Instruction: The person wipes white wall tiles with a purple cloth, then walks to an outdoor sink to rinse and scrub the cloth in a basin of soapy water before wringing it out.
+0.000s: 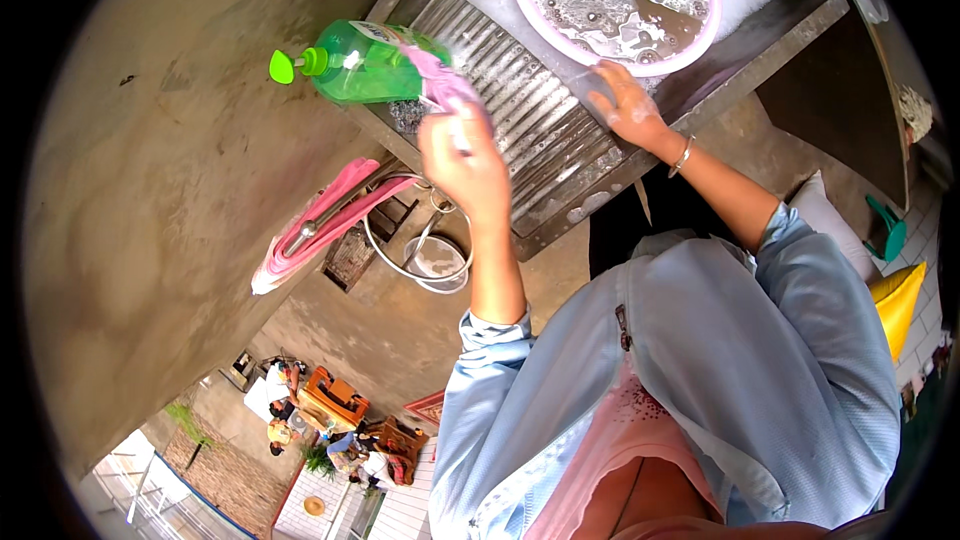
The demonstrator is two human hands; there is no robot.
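My left hand [466, 162], blurred by motion, is closed round a pink cloth [437, 75] above the ribbed drainboard [545, 105]. The cloth passes in front of a large green pump bottle [350, 65], which stands by the sink's left edge. On the right, my right hand [634, 112] has soapy fingers curled round a see-through piece that looks like a clear cup [588, 93]. That hand is just below a pink-rimmed basin [640, 69] of sudsy water, close to its rim. A metal scouring pad [406, 116] lies beside the bottle, partly hidden.
The dark stone sink [760, 50] has foam around the basin. Left of it, a pink towel [335, 210] hangs on a metal bar, above a small bucket [437, 258] on the floor. Several people [285, 405] sit by wooden furniture in the background. A yellow bag [898, 302] lies at right.
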